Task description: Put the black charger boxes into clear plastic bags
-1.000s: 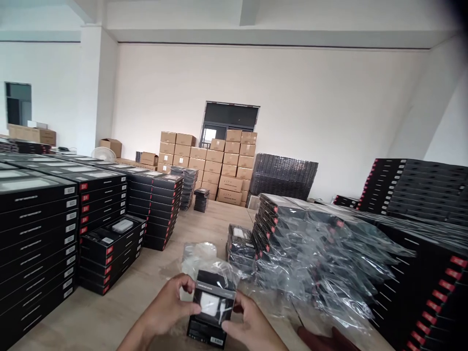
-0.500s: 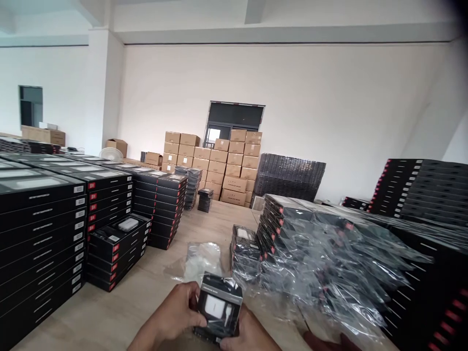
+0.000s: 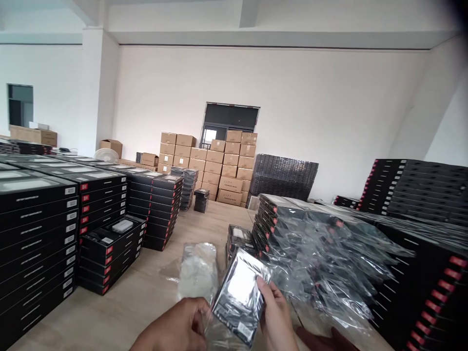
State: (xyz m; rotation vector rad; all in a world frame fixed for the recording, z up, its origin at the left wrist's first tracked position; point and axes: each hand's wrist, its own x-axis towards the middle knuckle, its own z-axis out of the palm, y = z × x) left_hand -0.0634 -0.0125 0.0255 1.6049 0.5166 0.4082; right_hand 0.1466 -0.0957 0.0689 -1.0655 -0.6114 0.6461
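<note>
A black box, its face bright with glare, is tilted in front of me in a clear plastic bag. My right hand is closed on the box's right side, thumb on its face. At the lower left corner of the box, my left hand has its fingers pinched on the loose plastic of the bag. Just beyond lies a pile of clear plastic bags on the table. Behind the held box stands a short stack of black boxes.
Tall stacks of black boxes line the left, with a lower stack beside them. Plastic-wrapped boxes crowd the right. Brown cartons and black woven baskets stand at the back. A dark brown shape shows at the bottom edge.
The box has turned over and tilted, moving slightly right. My right hand has come up to its right side; my left hand has shifted from the box to the bag's loose plastic.
</note>
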